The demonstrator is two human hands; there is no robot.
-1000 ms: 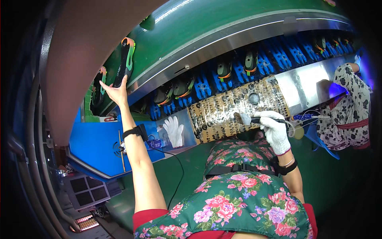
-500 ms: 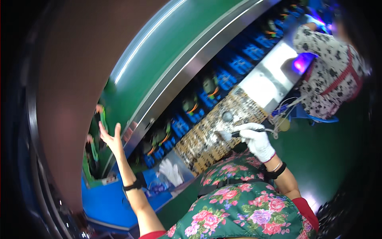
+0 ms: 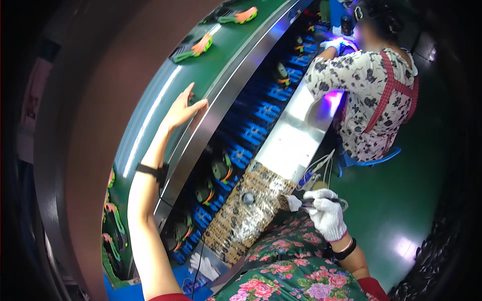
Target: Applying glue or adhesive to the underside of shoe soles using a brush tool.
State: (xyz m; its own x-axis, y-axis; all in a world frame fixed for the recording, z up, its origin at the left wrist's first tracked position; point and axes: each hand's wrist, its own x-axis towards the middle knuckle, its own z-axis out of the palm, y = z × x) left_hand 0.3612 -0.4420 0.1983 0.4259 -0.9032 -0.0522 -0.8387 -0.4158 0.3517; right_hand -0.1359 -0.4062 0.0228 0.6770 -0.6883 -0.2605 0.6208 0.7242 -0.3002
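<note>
My bare left hand (image 3: 185,111) reaches over the green conveyor belt (image 3: 159,103) beside its metal rail, fingers apart and nothing in it. Nearest to it on the belt are black shoe soles with orange and green parts: one sole (image 3: 195,50) and, farther along, another sole (image 3: 238,17). In a white knit glove, my right hand (image 3: 325,213) grips a brush with a pale, dark-tipped head (image 3: 290,202). The brush is held near the edge of a stained, tape-covered work surface (image 3: 253,215), on which a small round grey object (image 3: 248,198) rests.
A rack of blue holders (image 3: 253,133) with several dark shoe pieces (image 3: 221,169) runs between rail and bench. White gloves (image 3: 205,266) lie near the front. Ahead right, a seated co-worker (image 3: 364,95) works by a violet light. Cables (image 3: 319,168) hang by the bare metal plate (image 3: 291,135).
The view has turned, bringing the soles farther along the belt into sight. My left hand has moved forward along the belt, away from the soles at the left. My right hand still holds the brush.
</note>
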